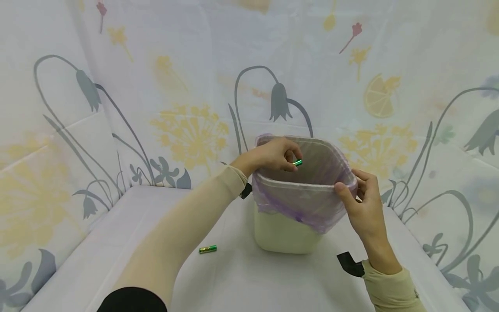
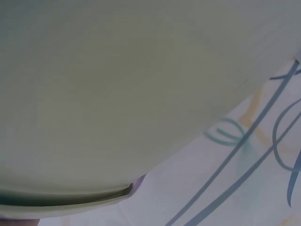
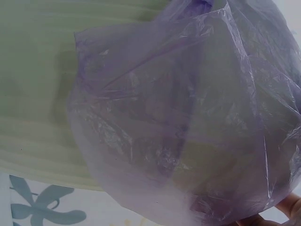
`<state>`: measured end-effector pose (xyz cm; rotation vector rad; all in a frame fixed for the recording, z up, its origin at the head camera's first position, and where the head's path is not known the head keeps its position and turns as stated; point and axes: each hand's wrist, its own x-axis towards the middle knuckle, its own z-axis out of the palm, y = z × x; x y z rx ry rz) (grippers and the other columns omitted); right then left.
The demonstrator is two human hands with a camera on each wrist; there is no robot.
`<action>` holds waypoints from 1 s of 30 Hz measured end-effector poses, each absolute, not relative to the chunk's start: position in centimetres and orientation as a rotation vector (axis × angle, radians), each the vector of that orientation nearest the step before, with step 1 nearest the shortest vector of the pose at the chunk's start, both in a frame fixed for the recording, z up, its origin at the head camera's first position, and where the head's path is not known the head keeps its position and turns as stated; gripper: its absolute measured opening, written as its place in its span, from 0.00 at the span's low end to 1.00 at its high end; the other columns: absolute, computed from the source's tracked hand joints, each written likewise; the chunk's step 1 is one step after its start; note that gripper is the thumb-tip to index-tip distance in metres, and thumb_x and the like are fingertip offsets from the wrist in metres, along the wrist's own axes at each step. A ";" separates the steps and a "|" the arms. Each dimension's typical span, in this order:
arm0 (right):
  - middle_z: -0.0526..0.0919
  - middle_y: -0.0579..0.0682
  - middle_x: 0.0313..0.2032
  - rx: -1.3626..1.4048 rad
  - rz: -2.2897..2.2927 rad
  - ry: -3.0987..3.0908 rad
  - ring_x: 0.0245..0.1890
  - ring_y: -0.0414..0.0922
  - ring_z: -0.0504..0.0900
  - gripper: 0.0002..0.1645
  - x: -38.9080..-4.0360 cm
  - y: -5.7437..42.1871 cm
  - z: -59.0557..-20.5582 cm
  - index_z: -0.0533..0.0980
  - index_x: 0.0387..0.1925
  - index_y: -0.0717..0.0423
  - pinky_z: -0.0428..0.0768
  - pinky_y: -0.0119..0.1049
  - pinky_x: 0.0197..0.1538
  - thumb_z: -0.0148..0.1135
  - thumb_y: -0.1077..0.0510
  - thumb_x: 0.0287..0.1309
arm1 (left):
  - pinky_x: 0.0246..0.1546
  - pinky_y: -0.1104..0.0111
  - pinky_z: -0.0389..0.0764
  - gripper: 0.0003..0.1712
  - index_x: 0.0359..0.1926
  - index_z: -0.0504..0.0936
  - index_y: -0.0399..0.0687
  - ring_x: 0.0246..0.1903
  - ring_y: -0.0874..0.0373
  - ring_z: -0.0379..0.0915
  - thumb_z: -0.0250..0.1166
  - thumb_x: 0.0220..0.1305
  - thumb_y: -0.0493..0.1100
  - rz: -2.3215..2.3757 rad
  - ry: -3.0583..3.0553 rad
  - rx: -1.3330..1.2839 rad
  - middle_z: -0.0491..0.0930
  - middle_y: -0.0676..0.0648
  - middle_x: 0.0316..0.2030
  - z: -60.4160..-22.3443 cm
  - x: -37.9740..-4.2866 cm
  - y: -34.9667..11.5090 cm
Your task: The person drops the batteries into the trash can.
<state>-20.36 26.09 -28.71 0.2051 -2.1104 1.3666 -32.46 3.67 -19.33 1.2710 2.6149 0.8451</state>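
Observation:
My left hand reaches over the left side of a pale green trash bin and pinches a small green battery above its opening. A translucent purple trash bag lines the bin and folds down over its rim. At the right corner, my right hand grips the rim through the bag, thumb toward the front. Its fingers show at the lower right of the right wrist view, beside the draped bag. In the left wrist view the bin's wall fills most of the picture, and the battery is hidden.
Another green and gold battery lies on the white tabletop, left of the bin and close to my left forearm. A flower-printed cloth hangs behind the bin and along both sides.

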 end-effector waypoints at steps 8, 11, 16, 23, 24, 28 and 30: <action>0.73 0.54 0.53 0.200 1.355 -2.121 0.47 0.37 0.74 0.33 -20.2 26.1 -28.7 0.59 0.66 0.52 0.70 0.22 0.47 0.59 0.54 0.63 | 0.38 0.70 0.75 0.17 0.50 0.79 0.45 0.35 0.57 0.76 0.69 0.60 0.41 0.778 2.658 1.240 0.81 0.48 0.33 -19.3 -32.3 3.7; 0.73 0.55 0.54 0.207 1.359 -2.118 0.47 0.37 0.74 0.33 -20.3 26.1 -28.7 0.59 0.66 0.52 0.69 0.22 0.47 0.60 0.54 0.63 | 0.40 0.70 0.75 0.18 0.51 0.78 0.45 0.37 0.57 0.76 0.69 0.60 0.42 0.735 2.688 1.234 0.80 0.48 0.35 -19.3 -32.3 3.6; 0.72 0.55 0.54 0.216 1.363 -2.114 0.46 0.37 0.74 0.33 -20.3 26.1 -28.7 0.59 0.67 0.52 0.69 0.22 0.47 0.60 0.55 0.63 | 0.41 0.69 0.75 0.19 0.51 0.79 0.45 0.39 0.57 0.76 0.69 0.59 0.42 0.704 2.699 1.241 0.80 0.48 0.37 -19.3 -32.3 3.6; 0.72 0.55 0.54 0.208 1.356 -2.113 0.46 0.37 0.74 0.33 -20.3 26.0 -28.7 0.59 0.67 0.52 0.69 0.22 0.47 0.59 0.55 0.63 | 0.41 0.69 0.75 0.18 0.51 0.79 0.45 0.38 0.58 0.77 0.69 0.59 0.42 0.692 2.702 1.246 0.80 0.48 0.37 -19.2 -32.3 3.6; 0.72 0.55 0.54 0.208 1.354 -2.113 0.46 0.37 0.74 0.33 -20.3 26.0 -28.6 0.59 0.67 0.52 0.69 0.22 0.47 0.59 0.55 0.63 | 0.41 0.69 0.75 0.18 0.51 0.79 0.45 0.38 0.58 0.77 0.69 0.59 0.42 0.692 2.704 1.246 0.80 0.48 0.37 -19.2 -32.3 3.6; 0.72 0.55 0.53 0.209 1.353 -2.111 0.45 0.37 0.74 0.33 -20.3 26.1 -28.6 0.59 0.66 0.53 0.70 0.21 0.47 0.59 0.55 0.63 | 0.40 0.69 0.75 0.18 0.50 0.79 0.46 0.38 0.58 0.76 0.69 0.60 0.43 0.697 2.714 1.244 0.80 0.48 0.37 -19.2 -32.3 3.8; 0.72 0.56 0.53 0.208 1.357 -2.111 0.45 0.37 0.74 0.33 -20.2 26.1 -28.6 0.59 0.66 0.53 0.70 0.21 0.47 0.59 0.55 0.63 | 0.40 0.70 0.75 0.17 0.50 0.79 0.47 0.37 0.58 0.76 0.69 0.60 0.43 0.711 2.712 1.249 0.80 0.49 0.36 -19.2 -32.3 3.8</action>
